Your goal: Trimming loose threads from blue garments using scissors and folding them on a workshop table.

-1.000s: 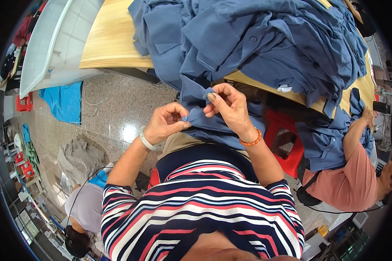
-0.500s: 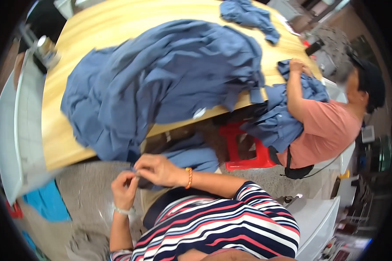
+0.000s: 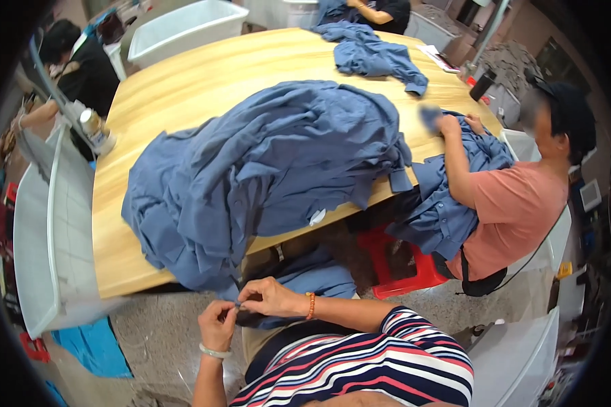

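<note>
A big heap of blue button shirts [image 3: 299,149] lies on the wooden table [image 3: 183,85], with part of it hanging over the near edge toward me. Just past that edge, my left hand [image 3: 216,330] is closed, thumb and fingertips pinching a small bit of blue shirt cloth. My right hand [image 3: 276,299] meets it from the right, its fingers pinched on the same cloth. The exact spot between the fingertips is too small to make out. More blue cloth [image 3: 322,278] rests across my lap beneath my right forearm.
At the right, a co-worker [image 3: 516,214] handles another blue shirt [image 3: 448,203] by a red stool [image 3: 404,271]. Further blue garments [image 3: 380,57] lie at the table's far side. White bins [image 3: 187,30] stand around, one along the left edge. A jar [image 3: 91,125] sits at the left corner.
The view has tilted up, bringing the table's far side and more people into sight. My hands stay pinched together on the cloth. The co-worker's hands have shifted on their shirt.
</note>
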Motion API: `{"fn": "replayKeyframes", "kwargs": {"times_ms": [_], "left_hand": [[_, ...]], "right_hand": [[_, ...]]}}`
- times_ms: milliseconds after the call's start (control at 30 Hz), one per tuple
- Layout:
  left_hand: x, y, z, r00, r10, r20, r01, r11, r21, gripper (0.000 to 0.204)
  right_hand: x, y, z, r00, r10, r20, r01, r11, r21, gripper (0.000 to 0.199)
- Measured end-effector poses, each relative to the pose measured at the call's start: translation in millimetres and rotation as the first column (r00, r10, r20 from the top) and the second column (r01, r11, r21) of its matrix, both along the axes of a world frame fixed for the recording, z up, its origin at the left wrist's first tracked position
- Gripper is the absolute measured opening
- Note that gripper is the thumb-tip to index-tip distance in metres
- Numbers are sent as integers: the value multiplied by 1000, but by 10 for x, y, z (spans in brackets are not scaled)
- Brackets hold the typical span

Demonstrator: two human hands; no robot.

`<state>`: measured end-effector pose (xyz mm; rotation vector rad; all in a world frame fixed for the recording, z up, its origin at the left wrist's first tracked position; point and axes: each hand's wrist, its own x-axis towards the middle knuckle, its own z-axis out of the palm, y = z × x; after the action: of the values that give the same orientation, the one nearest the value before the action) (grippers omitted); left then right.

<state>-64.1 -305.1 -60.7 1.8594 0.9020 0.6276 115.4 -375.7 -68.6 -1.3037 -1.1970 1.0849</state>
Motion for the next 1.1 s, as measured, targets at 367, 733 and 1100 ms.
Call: {"fn": "replayKeyframes", "kwargs": {"times_ms": [367,733,1100], "left_hand": [[-17,-10,-96,998,46,50,-35,978,-203,7],[-14,-33,-158,1000,2,-2,-3,972,-234,10],[-92,20,-318,993,-48,110,92,887,-452,14]], "right_hand": [[-11,-41,17,988,-5,157,-1,999,36,21],[39,-8,-243,922,86,-376,-156,975,-158,16],[20,-67,-17,962,106,252,-136,985,104,15]]}}
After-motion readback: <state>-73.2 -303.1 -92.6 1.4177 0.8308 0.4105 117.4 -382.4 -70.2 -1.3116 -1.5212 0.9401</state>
